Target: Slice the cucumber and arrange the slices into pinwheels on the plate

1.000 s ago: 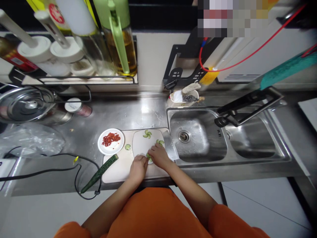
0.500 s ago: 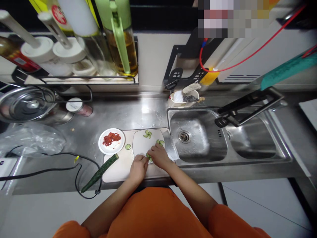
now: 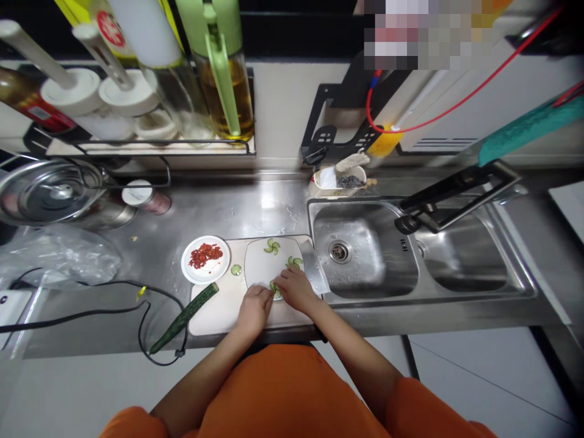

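Note:
My left hand [image 3: 253, 306] and my right hand [image 3: 295, 288] meet at the near edge of a white plate [image 3: 261, 266] that lies on a pale cutting board [image 3: 214, 310]. Both hands have their fingers pinched on green cucumber slices [image 3: 274, 288] between them. Two more small fans of cucumber slices [image 3: 272, 246] lie further back on the plate. A single slice [image 3: 235, 270] rests on the board, left of the plate. A half cucumber [image 3: 183, 318] lies across the board's left corner.
A small white dish of chopped red chilli [image 3: 205, 258] sits left of the plate. A cleaver blade [image 3: 312, 270] lies at the board's right edge beside a double steel sink [image 3: 374, 255]. A black cable [image 3: 114, 310], a plastic bag [image 3: 59, 255], a pot lid [image 3: 45, 190] and a bottle rack [image 3: 137, 91] stand to the left.

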Demonstrator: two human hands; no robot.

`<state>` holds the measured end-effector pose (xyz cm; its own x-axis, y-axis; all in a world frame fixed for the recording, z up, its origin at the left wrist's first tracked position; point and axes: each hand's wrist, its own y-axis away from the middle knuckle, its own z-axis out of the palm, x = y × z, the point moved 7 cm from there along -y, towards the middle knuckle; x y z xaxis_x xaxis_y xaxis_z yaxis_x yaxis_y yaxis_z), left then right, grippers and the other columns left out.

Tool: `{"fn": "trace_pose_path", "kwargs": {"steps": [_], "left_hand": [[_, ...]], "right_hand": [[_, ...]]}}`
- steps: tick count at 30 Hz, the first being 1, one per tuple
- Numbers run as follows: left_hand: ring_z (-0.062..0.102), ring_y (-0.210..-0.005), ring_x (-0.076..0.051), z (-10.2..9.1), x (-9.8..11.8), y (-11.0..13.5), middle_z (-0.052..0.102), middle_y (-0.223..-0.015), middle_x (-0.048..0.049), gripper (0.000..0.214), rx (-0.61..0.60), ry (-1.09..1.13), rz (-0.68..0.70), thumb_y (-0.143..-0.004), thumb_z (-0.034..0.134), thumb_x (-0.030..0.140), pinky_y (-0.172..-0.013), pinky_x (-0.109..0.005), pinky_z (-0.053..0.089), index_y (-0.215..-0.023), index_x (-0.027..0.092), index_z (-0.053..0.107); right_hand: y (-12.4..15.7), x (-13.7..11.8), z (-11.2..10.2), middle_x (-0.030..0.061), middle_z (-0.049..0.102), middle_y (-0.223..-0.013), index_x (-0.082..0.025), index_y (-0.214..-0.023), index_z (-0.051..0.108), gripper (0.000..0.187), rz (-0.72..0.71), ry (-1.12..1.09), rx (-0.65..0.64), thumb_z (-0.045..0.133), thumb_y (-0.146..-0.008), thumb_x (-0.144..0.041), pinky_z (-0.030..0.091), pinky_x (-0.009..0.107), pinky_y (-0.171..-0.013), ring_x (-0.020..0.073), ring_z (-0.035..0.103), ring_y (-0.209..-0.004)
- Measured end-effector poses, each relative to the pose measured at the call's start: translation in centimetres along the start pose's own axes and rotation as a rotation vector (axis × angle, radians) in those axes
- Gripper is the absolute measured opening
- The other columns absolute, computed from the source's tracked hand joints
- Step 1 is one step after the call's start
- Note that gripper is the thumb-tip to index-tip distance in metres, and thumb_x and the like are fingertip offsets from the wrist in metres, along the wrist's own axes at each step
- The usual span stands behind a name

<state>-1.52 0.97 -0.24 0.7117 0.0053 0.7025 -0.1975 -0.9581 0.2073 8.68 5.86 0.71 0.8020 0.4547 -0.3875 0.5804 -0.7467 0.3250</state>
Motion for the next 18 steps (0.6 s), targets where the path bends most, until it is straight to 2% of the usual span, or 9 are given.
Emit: {"fn": "trace_pose_path", "kwargs": {"steps": [5, 8, 11, 13, 15, 18], "left_hand": [[0.053, -0.086, -0.02, -0.8, 0.1, 0.3, 0.063, -0.085, -0.0084, 0.022, 0.024, -0.048, 0.03, -0.087, 0.047, 0.024, -0.08, -0.032, 0.042, -0.088, 0.019, 0.069], [0.052, -0.085, -0.02, -2.9, -0.9, 0.4, 0.063, -0.088, -0.008, 0.023, 0.123, -0.125, 0.021, -0.088, 0.047, 0.024, -0.081, -0.033, 0.043, -0.091, 0.019, 0.069], [0.05, -0.089, -0.022, -5.9, -2.7, 0.4, 0.061, -0.095, -0.0095, 0.024, 0.274, -0.279, -0.069, -0.085, 0.05, 0.023, -0.084, -0.036, 0.042, -0.099, 0.018, 0.069], [0.047, -0.094, -0.025, -7.6, -3.9, 0.2, 0.059, -0.102, -0.0108, 0.025, 0.331, -0.397, -0.172, -0.082, 0.054, 0.025, -0.084, -0.039, 0.041, -0.102, 0.02, 0.069], [0.045, -0.1, -0.029, -8.6, -4.8, 0.0, 0.056, -0.112, -0.0116, 0.025, 0.351, -0.489, -0.264, -0.081, 0.055, 0.027, -0.083, -0.043, 0.04, -0.102, 0.023, 0.069], [0.039, -0.11, -0.033, -8.9, -5.1, -0.5, 0.048, -0.127, -0.0118, 0.026, 0.34, -0.581, -0.327, -0.08, 0.056, 0.028, -0.085, -0.048, 0.037, -0.104, 0.025, 0.068]], "right_hand": [[0.5, 0.3, -0.4, 0.0053, 0.061, -0.092, -0.024, -0.092, 0.067, 0.018, 0.039, -0.033, 0.018, 0.049, -0.088, -0.022, 0.032, 0.03, -0.074, 0.0216, 0.045, -0.098], [1.1, 0.7, -0.8, 0.0046, 0.061, -0.088, -0.022, -0.09, 0.067, 0.017, 0.062, -0.054, 0.087, 0.051, -0.086, -0.019, 0.033, 0.03, -0.076, 0.0208, 0.045, -0.096], [1.9, 0.9, -1.1, 0.0044, 0.062, -0.086, -0.021, -0.091, 0.067, 0.017, 0.103, -0.077, 0.16, 0.051, -0.086, -0.017, 0.033, 0.03, -0.077, 0.0206, 0.045, -0.093], [2.5, 0.7, -1.1, 0.0047, 0.062, -0.086, -0.02, -0.09, 0.066, 0.017, 0.111, -0.086, 0.186, 0.051, -0.086, -0.017, 0.033, 0.03, -0.077, 0.0206, 0.045, -0.092], [2.8, 0.1, -0.8, 0.0048, 0.062, -0.085, -0.02, -0.09, 0.066, 0.016, 0.1, -0.086, 0.18, 0.051, -0.085, -0.017, 0.033, 0.03, -0.077, 0.0205, 0.045, -0.09], [3.1, -1.0, -0.2, 0.0048, 0.062, -0.086, -0.021, -0.089, 0.065, 0.016, 0.081, -0.082, 0.139, 0.05, -0.085, -0.016, 0.033, 0.03, -0.076, 0.0202, 0.045, -0.089]]}}
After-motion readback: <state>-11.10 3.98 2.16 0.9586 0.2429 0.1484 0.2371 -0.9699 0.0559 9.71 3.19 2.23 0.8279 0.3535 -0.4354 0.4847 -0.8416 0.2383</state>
